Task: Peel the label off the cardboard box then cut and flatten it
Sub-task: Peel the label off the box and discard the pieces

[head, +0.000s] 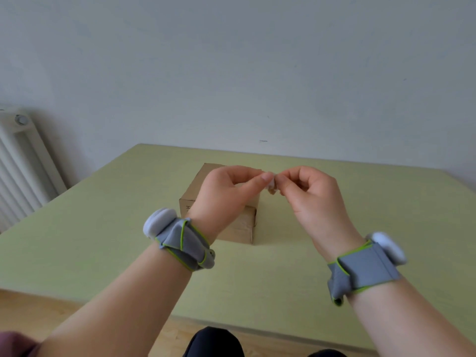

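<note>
While both hands meet above the table (103, 228), the left hand (226, 191) and right hand (309, 194) pinch a crumpled label scrap (271, 185) between them. The cardboard box (242, 228) sits directly below, at six o'clock of the scrap, nearer the left hand.

A matt brown cardboard box (226, 222) with a slightly rough paper face sits on a smooth, matt pale-green table (103, 228). Grey woven cloth wrist straps (185, 243) edged in green carry smooth white plastic pods (158, 222).
</note>
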